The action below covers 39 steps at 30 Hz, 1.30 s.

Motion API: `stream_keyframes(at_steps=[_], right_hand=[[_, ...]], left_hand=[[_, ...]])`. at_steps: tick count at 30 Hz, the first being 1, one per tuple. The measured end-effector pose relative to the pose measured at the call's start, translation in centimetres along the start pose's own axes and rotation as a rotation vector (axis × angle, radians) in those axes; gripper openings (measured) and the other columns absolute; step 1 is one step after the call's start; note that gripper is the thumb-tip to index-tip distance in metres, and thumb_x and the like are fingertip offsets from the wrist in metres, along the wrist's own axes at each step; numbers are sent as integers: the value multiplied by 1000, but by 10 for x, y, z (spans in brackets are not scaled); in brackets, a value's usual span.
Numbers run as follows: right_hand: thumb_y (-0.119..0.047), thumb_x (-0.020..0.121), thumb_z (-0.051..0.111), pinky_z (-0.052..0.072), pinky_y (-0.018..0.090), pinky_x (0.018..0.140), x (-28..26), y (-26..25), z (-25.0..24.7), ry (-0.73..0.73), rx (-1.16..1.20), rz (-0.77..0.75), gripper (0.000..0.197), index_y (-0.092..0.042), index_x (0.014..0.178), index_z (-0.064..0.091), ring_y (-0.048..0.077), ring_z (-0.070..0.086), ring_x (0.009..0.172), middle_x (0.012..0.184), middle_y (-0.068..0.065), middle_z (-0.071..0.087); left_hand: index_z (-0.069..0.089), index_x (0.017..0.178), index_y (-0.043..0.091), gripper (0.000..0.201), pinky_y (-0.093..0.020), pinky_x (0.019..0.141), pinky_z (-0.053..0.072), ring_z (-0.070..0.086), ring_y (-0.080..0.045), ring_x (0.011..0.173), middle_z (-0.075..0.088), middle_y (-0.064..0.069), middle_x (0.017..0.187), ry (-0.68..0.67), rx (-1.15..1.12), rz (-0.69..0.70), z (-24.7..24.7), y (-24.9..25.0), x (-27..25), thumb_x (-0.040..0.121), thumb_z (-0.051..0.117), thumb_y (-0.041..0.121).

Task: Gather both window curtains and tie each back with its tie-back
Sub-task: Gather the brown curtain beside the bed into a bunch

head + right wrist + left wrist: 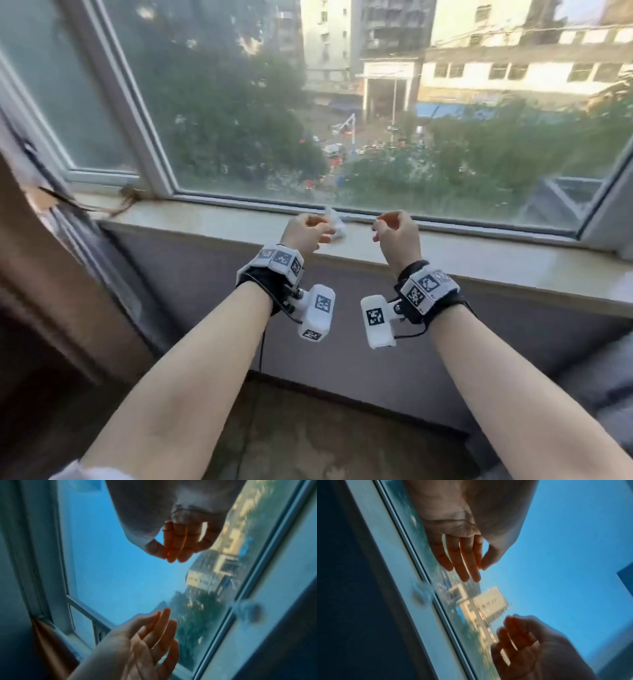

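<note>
Both my hands are raised side by side in front of the window sill (479,255). My left hand (308,231) holds nothing; in the left wrist view its fingers (465,563) are nearly straight with the thumb close to the index tip. My right hand (394,229) is empty too, its fingers (176,545) loosely bent and the thumb touching them. A brown curtain (37,291) hangs at the far left, well away from both hands. A thin dark cord (85,205) runs from it to a frayed brown end (128,198) on the sill's left corner.
A small white object (335,224) lies on the sill between my hands, blurred in both wrist views. White window frames (137,137) and glass stand right behind the sill. A grey wall (342,342) drops below it. Grey fabric (609,377) shows at the lower right.
</note>
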State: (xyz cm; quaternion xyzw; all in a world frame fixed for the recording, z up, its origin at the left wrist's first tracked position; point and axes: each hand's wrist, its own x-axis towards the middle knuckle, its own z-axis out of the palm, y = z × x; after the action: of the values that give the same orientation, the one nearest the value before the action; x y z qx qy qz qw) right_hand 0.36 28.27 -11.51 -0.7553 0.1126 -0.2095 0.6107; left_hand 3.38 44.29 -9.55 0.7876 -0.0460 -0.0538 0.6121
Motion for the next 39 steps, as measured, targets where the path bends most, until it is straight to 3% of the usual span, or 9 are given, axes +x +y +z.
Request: stream_keyframes(at_steps=[4,9,14,24,29,31,35,37,39], right_hand=[[-6,88,50,40,26,56,-27,-38,178,-374,65,116,14,-13,77,53,16,53,59,76,4,59],[2,86,50,33,17,39,-49,-91,346,-677,119,247,24,-10,65,53,16,45,56,73,8,52],[-4,93,44,33,22,57,-56,-133,461,-787,231,377,25,-12,69,48,12,45,61,74,1,48],[-6,88,48,39,25,53,-4,-157,665,-879,329,372,9,-11,80,50,14,47,56,75,5,50],[-6,83,54,42,34,70,50,-187,770,-883,261,220,18,-13,67,52,18,47,64,81,13,53],[-11,84,62,45,34,79,61,-200,807,-873,273,101,5,-9,89,59,20,51,78,87,10,56],[-22,82,73,47,33,93,59,-209,858,-980,228,-89,48,-8,122,50,19,57,101,111,5,58],[-28,81,73,49,40,97,61,-213,878,-999,185,-152,50,-9,122,51,22,60,104,112,5,60],[-29,84,69,51,43,95,65,-217,892,-1015,152,-198,40,-9,116,56,25,63,102,109,7,64]], left_hand=[[52,85,12,12,-11,41,42,57,3,39,62,-2,75,357,-76,-94,-196,-45,-39,94,48,6],[50,78,20,20,-12,44,37,54,7,37,61,5,75,756,-191,-170,-376,-89,-93,96,44,14],[52,75,18,20,-17,50,39,55,-6,61,62,4,74,1009,-328,-196,-473,-127,-123,93,45,12],[52,78,19,19,-20,60,41,56,-7,68,62,5,78,1137,-293,-155,-608,-129,-19,94,43,12],[53,90,14,11,-21,58,41,57,-8,67,63,3,81,1164,-207,-163,-680,-114,61,95,44,13],[53,90,14,11,-20,58,41,57,-9,67,63,0,84,1180,-155,-136,-703,-116,89,95,44,11],[55,103,12,13,-20,58,44,59,-10,69,64,-3,91,1187,-108,-211,-731,-132,128,91,50,8],[56,114,8,26,-25,66,48,61,-15,78,64,-4,90,1197,-73,-212,-747,-135,146,88,55,7],[50,127,7,44,-34,90,50,60,-22,105,63,-9,113,1207,6,-221,-763,-134,164,85,61,11]])
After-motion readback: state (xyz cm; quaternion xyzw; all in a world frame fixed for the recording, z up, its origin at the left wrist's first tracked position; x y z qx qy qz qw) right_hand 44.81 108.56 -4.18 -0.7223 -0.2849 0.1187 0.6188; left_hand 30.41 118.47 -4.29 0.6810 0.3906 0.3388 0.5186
